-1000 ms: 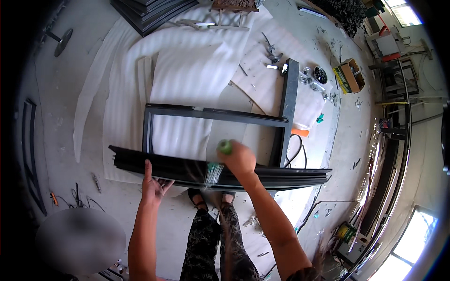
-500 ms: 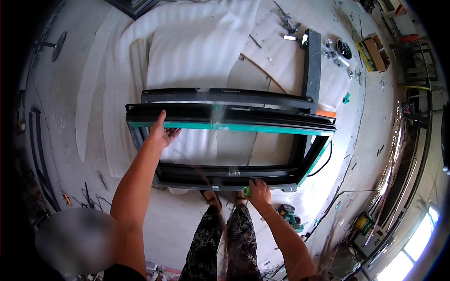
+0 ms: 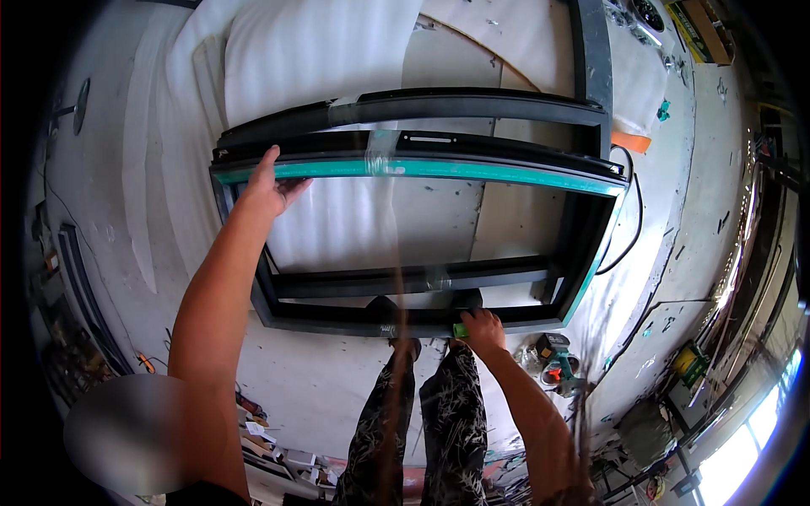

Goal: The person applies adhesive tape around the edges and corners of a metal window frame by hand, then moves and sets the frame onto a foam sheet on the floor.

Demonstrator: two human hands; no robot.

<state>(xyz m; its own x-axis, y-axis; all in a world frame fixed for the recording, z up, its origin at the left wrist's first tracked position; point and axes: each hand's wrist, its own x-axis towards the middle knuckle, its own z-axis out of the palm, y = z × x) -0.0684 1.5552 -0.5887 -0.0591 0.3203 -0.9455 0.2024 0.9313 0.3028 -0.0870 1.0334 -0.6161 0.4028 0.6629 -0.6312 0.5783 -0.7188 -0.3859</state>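
Observation:
A dark rectangular window frame (image 3: 506, 173), with a bright green strip along its far and right sides, stands tilted in front of me. My left hand (image 3: 268, 196) grips its far rail near the left corner, thumb on the front and fingers curled underneath. On the near rail lies my right hand (image 3: 485, 332), fingers bent over the edge, with a small bright-green object (image 3: 460, 330) at their tips; its kind is unclear. A second dark frame (image 3: 472, 105) lies behind and below, partly hidden by the first one. Clear tape (image 3: 382, 152) crosses the far rail.
White sheeting (image 3: 312, 51) covers the floor at the far side. A cordless power tool (image 3: 557, 363) lies right of my feet. A black cable (image 3: 634, 215) curves beside the frame. An open cardboard box (image 3: 704, 32) is at far right, and long dark profiles (image 3: 89, 299) lie at left.
The held frame and both hands have shifted, with the far rail now higher in view and more of the second frame showing beneath. Both hands keep their places on the rails.

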